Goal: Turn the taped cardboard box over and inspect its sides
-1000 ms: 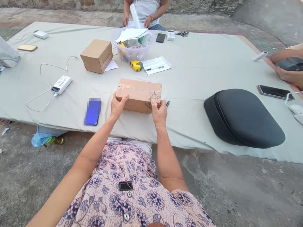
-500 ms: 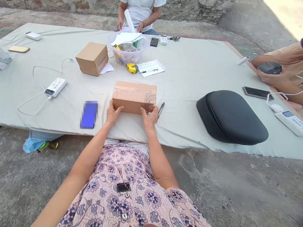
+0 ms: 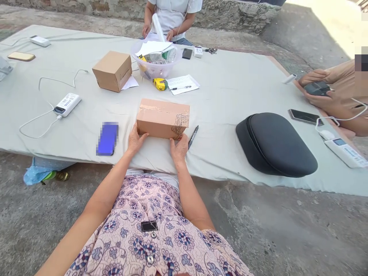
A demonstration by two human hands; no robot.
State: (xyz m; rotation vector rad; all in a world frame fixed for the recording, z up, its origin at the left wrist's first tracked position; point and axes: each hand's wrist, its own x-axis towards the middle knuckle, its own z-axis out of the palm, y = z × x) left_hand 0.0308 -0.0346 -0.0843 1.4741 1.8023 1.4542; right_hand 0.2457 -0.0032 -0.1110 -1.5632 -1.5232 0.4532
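A closed cardboard box (image 3: 162, 118) with dark scribbled lines on its right end is in front of me on the cloth-covered table. At its lower left corner, my left hand (image 3: 136, 140) grips it, with the thumb along the near side. My right hand (image 3: 179, 147) grips the lower right corner, its thumb at the bottom edge and its other fingers partly hidden. Just right of that hand lies a black marker pen (image 3: 193, 137). A phone (image 3: 107, 138) with a blurred blue surface lies to the left of the box.
Behind the box are another cardboard box (image 3: 112, 71), a yellow tape measure (image 3: 160, 84), a paper sheet (image 3: 184, 84) and a filled plastic basin (image 3: 156, 71). A black case (image 3: 277, 143) lies right, a power bank (image 3: 67, 104) left. One person sits opposite; another's hands (image 3: 316, 90) hold a dark object.
My right hand has slid slightly lower on the box's right corner. The box stays almost in place. At the right, the other person's hands have shifted left in view.
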